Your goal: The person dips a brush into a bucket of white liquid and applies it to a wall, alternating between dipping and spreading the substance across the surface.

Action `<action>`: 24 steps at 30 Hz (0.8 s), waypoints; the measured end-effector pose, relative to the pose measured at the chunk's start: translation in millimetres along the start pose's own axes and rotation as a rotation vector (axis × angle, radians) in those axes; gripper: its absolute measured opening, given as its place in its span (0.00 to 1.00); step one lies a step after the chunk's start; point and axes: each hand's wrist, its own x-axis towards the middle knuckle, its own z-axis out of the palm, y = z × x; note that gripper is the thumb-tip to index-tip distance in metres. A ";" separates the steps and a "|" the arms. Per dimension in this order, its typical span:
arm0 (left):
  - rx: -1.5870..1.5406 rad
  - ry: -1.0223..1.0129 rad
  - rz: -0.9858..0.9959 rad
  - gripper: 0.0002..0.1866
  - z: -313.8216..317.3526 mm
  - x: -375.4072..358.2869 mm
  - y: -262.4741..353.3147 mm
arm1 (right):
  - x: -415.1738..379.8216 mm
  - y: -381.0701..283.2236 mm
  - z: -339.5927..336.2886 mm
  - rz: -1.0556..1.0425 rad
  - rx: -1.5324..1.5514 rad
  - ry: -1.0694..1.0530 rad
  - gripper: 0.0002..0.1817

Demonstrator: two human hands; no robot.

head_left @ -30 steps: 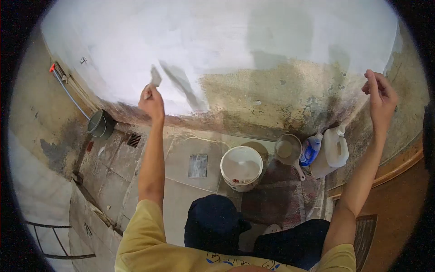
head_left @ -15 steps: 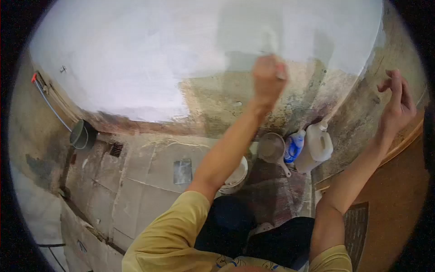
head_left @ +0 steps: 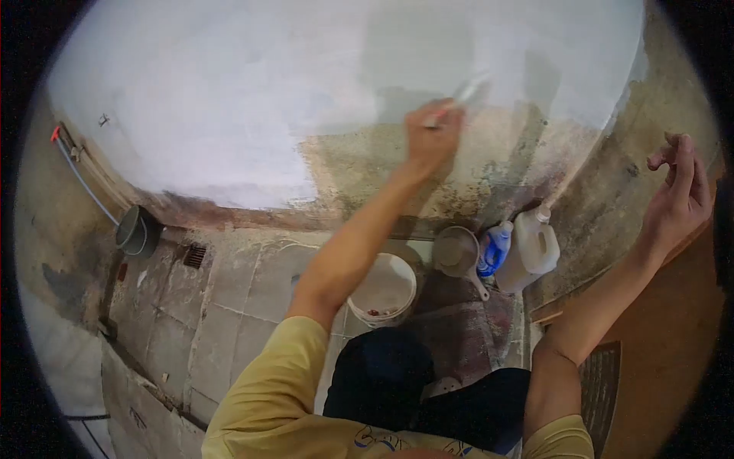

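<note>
My left hand [head_left: 433, 141] is closed round a paintbrush [head_left: 468, 90], slightly blurred, with a reddish part near the fingers. The brush's pale end points up and right against the white painted area of the wall [head_left: 222, 92]. Below that hand the wall is bare, stained and yellowish brown [head_left: 367, 164]. My right hand [head_left: 677, 195] is raised at the far right by the side wall, fingers loosely bent and apart, holding nothing. Under my left forearm stands a white bucket [head_left: 417, 287], with a little reddish matter at its inner bottom edge.
A dipper with a handle [head_left: 456, 252], a blue bottle [head_left: 495, 249] and a whitish jug [head_left: 535, 249] stand by the wall. At left are a dark bucket [head_left: 138, 232], a floor drain [head_left: 195, 255] and a thin pole [head_left: 92, 187]. A brown door [head_left: 665, 359] is at right.
My left hand has moved left and slightly down along the wall, and the brush now tilts to the right. My right hand has dropped slightly. More of the white bucket shows.
</note>
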 end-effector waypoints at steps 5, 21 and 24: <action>0.171 0.209 -0.071 0.08 -183.5 21.2 -1.4 | -15.7 14.1 25.2 0.028 -0.053 -0.053 0.12; 0.817 0.148 0.448 0.04 -133.2 -36.4 -14.4 | -32.9 -1.0 76.3 0.109 -0.014 -0.149 0.12; 0.342 0.021 0.454 0.12 -40.4 -63.6 -7.5 | -31.0 -7.5 81.3 0.072 0.021 -0.132 0.12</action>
